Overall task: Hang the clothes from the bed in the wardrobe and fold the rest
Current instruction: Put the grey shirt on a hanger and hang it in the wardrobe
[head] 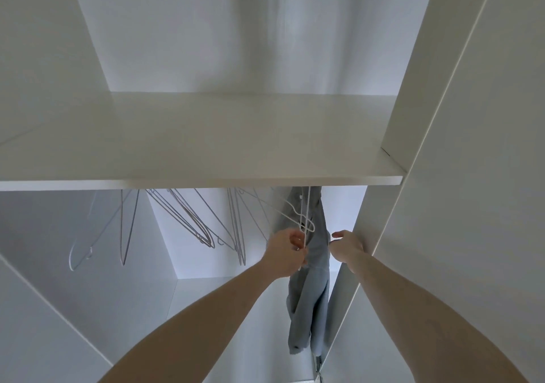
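Inside a white wardrobe, a light blue-grey garment (312, 303) hangs at the right end, under the shelf (206, 146). A thin white wire hanger (305, 223) sits in front of the garment's top. My left hand (284, 253) pinches that hanger's lower wire, fingers curled around it. My right hand (348, 248) is just right of the garment with fingers curled at its edge; whether it grips the fabric I cannot tell. The rail is hidden behind the shelf.
Several empty wire hangers (188, 220) hang to the left under the shelf, one more at the far left (79, 253). The wardrobe's right side panel (371, 220) stands close beside my right hand. The white wardrobe floor (236, 309) lies below.
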`<state>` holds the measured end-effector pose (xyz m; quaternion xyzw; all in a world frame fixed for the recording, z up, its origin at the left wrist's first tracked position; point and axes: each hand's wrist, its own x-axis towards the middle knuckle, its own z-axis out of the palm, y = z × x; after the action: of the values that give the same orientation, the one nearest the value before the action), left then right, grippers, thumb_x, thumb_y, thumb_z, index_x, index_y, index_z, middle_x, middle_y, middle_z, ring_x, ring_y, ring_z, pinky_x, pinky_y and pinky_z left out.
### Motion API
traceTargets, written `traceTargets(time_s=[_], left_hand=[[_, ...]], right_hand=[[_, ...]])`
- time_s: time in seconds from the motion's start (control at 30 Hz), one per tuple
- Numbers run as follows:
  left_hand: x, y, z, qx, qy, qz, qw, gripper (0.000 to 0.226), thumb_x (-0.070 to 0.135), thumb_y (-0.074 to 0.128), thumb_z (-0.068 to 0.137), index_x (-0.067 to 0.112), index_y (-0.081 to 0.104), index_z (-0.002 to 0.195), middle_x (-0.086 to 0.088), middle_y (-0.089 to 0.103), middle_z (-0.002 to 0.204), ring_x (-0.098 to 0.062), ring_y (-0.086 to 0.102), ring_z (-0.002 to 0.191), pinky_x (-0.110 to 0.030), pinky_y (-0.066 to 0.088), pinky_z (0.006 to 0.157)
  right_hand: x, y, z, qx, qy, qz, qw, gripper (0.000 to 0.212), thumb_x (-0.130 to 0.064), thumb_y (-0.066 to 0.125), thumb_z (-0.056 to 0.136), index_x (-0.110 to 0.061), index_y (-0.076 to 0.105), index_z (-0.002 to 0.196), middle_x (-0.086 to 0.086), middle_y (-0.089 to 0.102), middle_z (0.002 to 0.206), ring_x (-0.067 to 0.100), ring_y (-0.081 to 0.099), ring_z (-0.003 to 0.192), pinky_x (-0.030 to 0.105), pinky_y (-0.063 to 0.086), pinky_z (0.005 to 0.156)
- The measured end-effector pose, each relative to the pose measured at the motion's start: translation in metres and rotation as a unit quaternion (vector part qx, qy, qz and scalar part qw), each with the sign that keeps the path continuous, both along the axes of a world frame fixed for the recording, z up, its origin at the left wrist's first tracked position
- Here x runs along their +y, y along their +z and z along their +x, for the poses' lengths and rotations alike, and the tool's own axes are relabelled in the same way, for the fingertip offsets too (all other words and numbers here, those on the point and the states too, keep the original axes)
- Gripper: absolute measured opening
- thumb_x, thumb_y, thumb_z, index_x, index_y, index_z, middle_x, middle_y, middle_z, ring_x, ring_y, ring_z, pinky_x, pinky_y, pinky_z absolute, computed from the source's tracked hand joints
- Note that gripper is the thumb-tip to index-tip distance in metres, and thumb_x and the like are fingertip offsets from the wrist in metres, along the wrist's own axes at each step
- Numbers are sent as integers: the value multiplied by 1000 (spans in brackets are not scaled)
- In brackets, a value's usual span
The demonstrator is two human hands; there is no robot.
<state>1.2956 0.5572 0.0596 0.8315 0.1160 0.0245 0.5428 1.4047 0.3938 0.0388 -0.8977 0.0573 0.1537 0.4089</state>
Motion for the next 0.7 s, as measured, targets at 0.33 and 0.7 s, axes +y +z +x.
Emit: traceTargets(time_s=[0.33, 0.7], left_hand=[[3, -29, -35, -22, -24, 41, 999, 21, 12, 71, 95, 29, 64, 105, 7, 70, 93, -11, 74, 68, -26, 64, 68], [13, -26, -69, 2, -105, 92, 990, 22, 24, 72, 93, 30, 71, 114, 17, 72, 93, -7, 71, 73, -19, 60, 74]], right_hand=[[4, -10, -51, -130, -80, 166, 974, 15, -25, 59, 103, -25, 71, 112, -8, 74, 105, 1, 68, 81, 6, 44, 57], [35, 16, -79, -122, 60, 225, 965, 17, -20, 63, 103, -13, 71, 89, 0, 73, 74, 8, 69, 68, 23, 53, 74]])
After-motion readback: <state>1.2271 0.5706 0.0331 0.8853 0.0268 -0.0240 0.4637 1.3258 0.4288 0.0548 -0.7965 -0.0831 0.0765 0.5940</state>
